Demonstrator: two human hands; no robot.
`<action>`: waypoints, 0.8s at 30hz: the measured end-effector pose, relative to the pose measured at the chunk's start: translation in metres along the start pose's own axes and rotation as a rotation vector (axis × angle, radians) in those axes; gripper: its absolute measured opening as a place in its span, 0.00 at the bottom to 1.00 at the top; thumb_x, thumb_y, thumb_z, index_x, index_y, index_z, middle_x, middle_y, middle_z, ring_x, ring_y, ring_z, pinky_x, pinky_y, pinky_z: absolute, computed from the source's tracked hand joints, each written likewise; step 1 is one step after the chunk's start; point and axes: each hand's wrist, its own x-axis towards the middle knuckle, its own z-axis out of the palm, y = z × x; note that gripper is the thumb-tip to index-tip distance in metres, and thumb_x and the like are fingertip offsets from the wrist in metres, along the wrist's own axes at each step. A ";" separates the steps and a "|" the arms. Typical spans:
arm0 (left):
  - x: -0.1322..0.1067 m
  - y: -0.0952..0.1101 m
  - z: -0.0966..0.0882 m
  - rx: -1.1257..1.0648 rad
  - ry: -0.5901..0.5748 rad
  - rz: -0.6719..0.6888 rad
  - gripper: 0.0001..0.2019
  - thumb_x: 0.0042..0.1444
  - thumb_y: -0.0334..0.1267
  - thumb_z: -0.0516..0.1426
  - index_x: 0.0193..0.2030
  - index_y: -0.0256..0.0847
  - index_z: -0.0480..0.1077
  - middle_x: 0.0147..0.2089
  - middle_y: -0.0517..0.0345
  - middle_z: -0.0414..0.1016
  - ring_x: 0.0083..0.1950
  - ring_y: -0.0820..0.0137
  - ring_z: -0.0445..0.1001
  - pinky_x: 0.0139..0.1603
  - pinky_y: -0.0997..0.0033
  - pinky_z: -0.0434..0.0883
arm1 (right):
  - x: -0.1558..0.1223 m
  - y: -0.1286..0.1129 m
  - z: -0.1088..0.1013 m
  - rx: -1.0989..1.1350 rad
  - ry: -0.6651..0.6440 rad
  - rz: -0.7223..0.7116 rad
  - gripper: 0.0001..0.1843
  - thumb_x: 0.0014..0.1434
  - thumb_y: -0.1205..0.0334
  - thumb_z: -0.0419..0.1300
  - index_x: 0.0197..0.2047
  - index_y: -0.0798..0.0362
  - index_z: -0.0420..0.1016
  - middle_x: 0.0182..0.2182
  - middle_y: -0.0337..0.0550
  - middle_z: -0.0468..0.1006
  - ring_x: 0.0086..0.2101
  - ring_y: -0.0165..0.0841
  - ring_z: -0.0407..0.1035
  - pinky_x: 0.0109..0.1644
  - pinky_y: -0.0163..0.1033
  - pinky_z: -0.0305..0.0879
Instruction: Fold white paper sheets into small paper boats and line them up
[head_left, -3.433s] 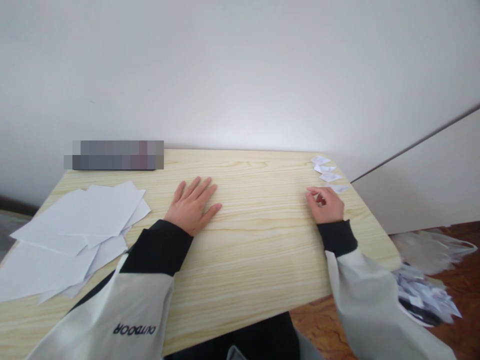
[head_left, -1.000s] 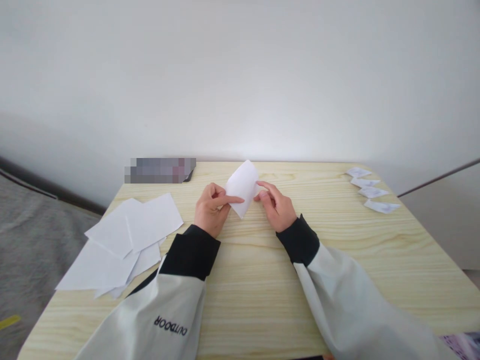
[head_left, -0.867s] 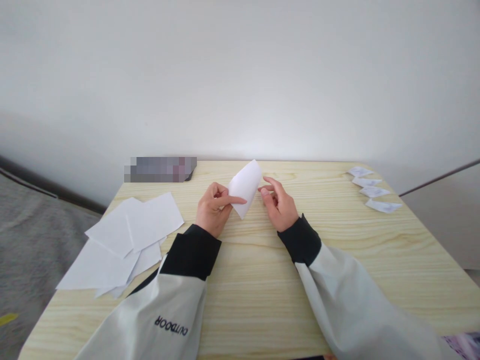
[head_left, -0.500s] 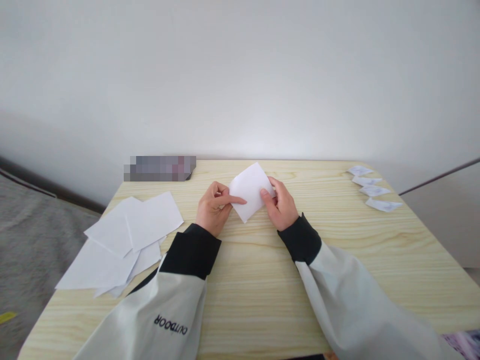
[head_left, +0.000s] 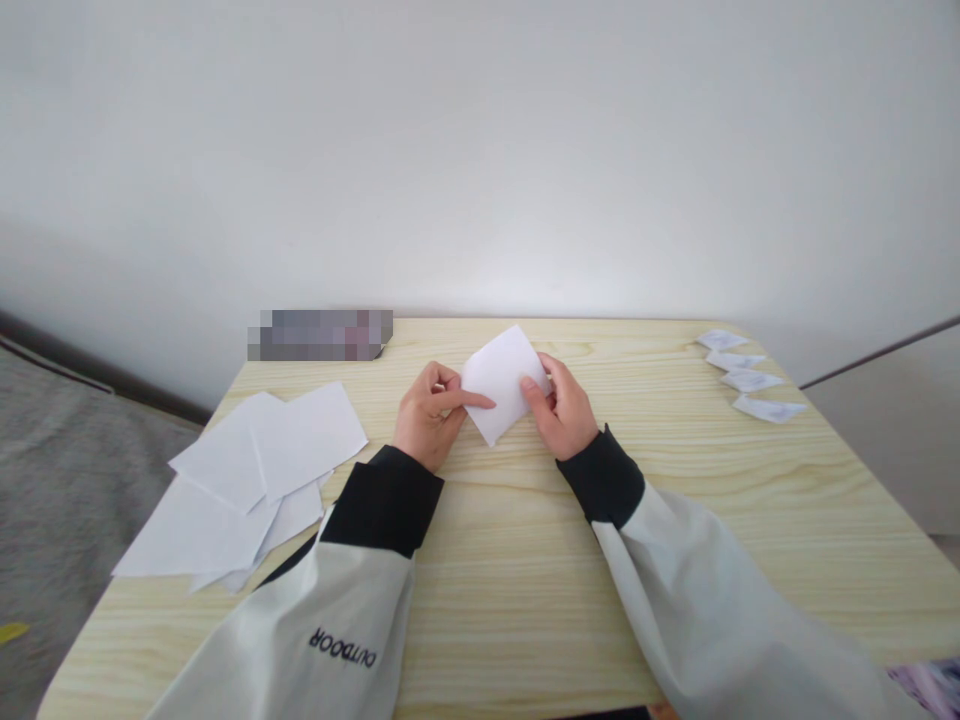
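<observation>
A small white sheet of paper is held between my two hands over the middle of the table, turned so one corner points away and one toward me. My left hand grips its left corner, the index finger lying straight across the paper's face and the other fingers curled. On the right side, my right hand pinches the edge, thumb on top and fingers behind. The fingers behind the paper are partly hidden, and whether it is folded is hard to tell.
Several loose white sheets overlap on the table's left side. Several small folded paper pieces lie in a row at the back right. A dark, blurred-out object stands at the back left. The wooden table meets a white wall.
</observation>
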 end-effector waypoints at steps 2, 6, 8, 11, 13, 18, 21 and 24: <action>0.000 0.000 0.000 -0.002 -0.002 0.000 0.15 0.52 0.22 0.57 0.32 0.46 0.79 0.30 0.62 0.56 0.29 0.77 0.61 0.28 0.75 0.64 | 0.000 0.000 0.000 0.000 -0.004 0.007 0.19 0.61 0.53 0.51 0.51 0.56 0.66 0.43 0.52 0.75 0.42 0.39 0.69 0.42 0.45 0.68; 0.000 0.000 0.001 -0.016 0.000 0.003 0.14 0.52 0.22 0.57 0.31 0.45 0.79 0.30 0.63 0.55 0.29 0.78 0.60 0.28 0.76 0.63 | 0.000 0.000 0.000 0.005 -0.012 0.009 0.19 0.61 0.54 0.52 0.51 0.56 0.66 0.43 0.53 0.75 0.42 0.40 0.70 0.42 0.46 0.68; 0.000 0.000 0.001 -0.018 -0.001 0.004 0.14 0.53 0.23 0.57 0.31 0.46 0.79 0.30 0.63 0.55 0.29 0.78 0.60 0.28 0.76 0.63 | 0.000 -0.001 0.000 0.005 -0.008 0.013 0.19 0.61 0.54 0.52 0.51 0.56 0.66 0.43 0.53 0.75 0.41 0.40 0.70 0.42 0.45 0.69; 0.000 0.000 0.000 -0.009 -0.012 0.004 0.14 0.52 0.22 0.57 0.31 0.46 0.79 0.30 0.63 0.55 0.29 0.78 0.61 0.28 0.76 0.64 | 0.000 -0.001 0.000 0.006 -0.008 0.017 0.19 0.61 0.54 0.52 0.51 0.55 0.66 0.43 0.52 0.75 0.41 0.39 0.70 0.42 0.45 0.69; 0.000 0.000 0.000 -0.006 -0.013 0.005 0.14 0.52 0.22 0.56 0.31 0.46 0.79 0.30 0.63 0.55 0.29 0.78 0.61 0.28 0.76 0.64 | 0.000 -0.001 0.000 0.004 -0.009 0.016 0.19 0.61 0.54 0.52 0.51 0.55 0.66 0.43 0.52 0.75 0.41 0.39 0.70 0.42 0.45 0.69; 0.000 -0.001 0.000 -0.010 -0.005 0.008 0.14 0.52 0.21 0.56 0.31 0.45 0.79 0.30 0.63 0.55 0.29 0.78 0.61 0.29 0.76 0.64 | 0.000 -0.002 -0.001 -0.010 -0.015 0.020 0.19 0.61 0.53 0.52 0.51 0.56 0.66 0.42 0.52 0.75 0.41 0.40 0.70 0.41 0.45 0.69; 0.000 -0.001 0.000 0.007 -0.013 0.007 0.15 0.52 0.21 0.56 0.31 0.46 0.79 0.30 0.63 0.55 0.29 0.77 0.61 0.29 0.76 0.64 | 0.000 -0.002 -0.001 -0.003 -0.016 0.022 0.19 0.61 0.54 0.52 0.51 0.56 0.66 0.43 0.52 0.75 0.42 0.40 0.70 0.42 0.45 0.69; 0.000 -0.001 0.000 0.024 -0.017 -0.003 0.15 0.52 0.22 0.56 0.31 0.46 0.79 0.30 0.63 0.55 0.29 0.78 0.61 0.28 0.76 0.64 | 0.000 -0.001 -0.001 -0.002 -0.011 0.018 0.19 0.60 0.54 0.52 0.51 0.56 0.66 0.43 0.52 0.76 0.41 0.39 0.70 0.41 0.45 0.69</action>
